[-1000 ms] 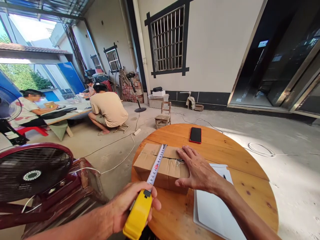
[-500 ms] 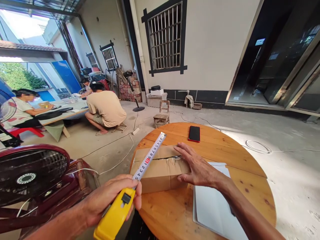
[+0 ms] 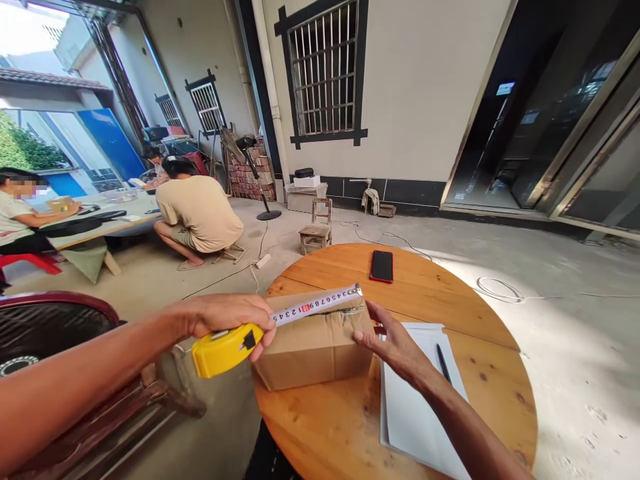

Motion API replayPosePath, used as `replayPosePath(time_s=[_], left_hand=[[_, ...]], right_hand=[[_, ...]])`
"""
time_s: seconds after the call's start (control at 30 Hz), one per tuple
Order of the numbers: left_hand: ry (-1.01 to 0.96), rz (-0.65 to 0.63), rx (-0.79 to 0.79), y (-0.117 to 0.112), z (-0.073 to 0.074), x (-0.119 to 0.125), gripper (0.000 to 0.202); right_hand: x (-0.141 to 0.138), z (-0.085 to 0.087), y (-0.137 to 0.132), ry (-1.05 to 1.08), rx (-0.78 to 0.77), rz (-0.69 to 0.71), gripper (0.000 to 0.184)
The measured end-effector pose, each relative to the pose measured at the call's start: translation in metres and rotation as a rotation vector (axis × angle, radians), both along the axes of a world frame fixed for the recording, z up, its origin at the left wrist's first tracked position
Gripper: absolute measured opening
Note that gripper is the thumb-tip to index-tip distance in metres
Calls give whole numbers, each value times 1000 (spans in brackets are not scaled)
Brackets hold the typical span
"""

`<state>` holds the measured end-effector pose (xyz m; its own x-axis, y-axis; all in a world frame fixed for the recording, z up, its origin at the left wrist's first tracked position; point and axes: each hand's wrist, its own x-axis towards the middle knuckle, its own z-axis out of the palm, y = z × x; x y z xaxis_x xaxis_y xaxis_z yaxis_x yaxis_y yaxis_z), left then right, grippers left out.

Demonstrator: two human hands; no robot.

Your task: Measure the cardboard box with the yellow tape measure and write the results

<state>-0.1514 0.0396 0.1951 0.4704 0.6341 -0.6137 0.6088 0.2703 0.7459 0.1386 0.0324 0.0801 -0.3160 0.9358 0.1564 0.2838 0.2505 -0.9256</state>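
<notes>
My left hand is closed around a yellow tape measure at the left of the cardboard box. Its white blade runs out to the right over the top of the box, and the metal end hook is near the far right corner. My right hand grips the right end of the box, with the thumb on the near corner and the fingers along the end face, partly hidden. Dark, torn-looking tape marks the seam on top of the box.
The box rests on a round wooden table. White paper sheets with a black pen lie right of it; a phone lies behind. A fan stands left. Several people, one in a tan shirt, sit around a low table.
The tape measure has swung from a steep slant to nearly along the box's top. My right hand has shifted down onto the box's right end. The view has turned slightly right.
</notes>
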Motion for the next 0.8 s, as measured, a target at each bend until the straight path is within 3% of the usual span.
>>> replayPosePath(time_s=[0.17, 0.37, 0.47, 0.63, 0.8], left_hand=[[-7, -95, -92, 22, -7, 7, 24], [18, -110, -112, 29, -5, 18, 23], [35, -113, -117, 31, -5, 19, 26], [54, -106, -132, 33, -6, 15, 26], [76, -112, -181, 37, -7, 15, 27]], right_hand=[[-2, -10, -2, 44, 0, -67, 73], [-4, -17, -10, -102, 164, -225, 83], [-5, -15, -14, -195, 317, -268, 76], [-7, -16, -15, -400, 623, -335, 43], [-7, -13, -17, -603, 761, -341, 36]])
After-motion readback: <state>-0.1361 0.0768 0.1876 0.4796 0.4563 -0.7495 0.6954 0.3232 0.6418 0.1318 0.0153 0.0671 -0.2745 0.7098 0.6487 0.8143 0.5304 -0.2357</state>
